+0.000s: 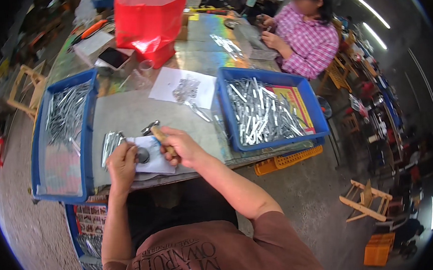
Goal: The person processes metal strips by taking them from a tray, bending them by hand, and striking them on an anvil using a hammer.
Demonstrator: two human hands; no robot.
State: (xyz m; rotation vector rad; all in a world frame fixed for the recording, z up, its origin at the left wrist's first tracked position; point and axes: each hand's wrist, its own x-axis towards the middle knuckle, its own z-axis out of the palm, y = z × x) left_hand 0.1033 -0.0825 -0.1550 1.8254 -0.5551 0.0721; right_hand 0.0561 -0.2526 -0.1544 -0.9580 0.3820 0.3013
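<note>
My right hand [183, 146] is wrapped round the wooden handle of a small hammer [159, 134]. The hammer's metal head points up and away from me, above a white sheet [156, 166] on the table. Close by, my left hand [122, 162] is closed in a pinch beside a dark round block [143, 155]; whatever lies between its fingers is too small to make out. Just left of that hand lies a row of thin silvery metal pieces [110, 145], partly hidden by it.
Blue trays of metal pieces stand at left [91, 141] and right [271, 143]. Beyond are a paper [162, 88] with small clear parts, a red bag [146, 25] and a phone [113, 57]. Across the table a person in a checked shirt [308, 41] handles something. An orange crate [287, 161] sits below.
</note>
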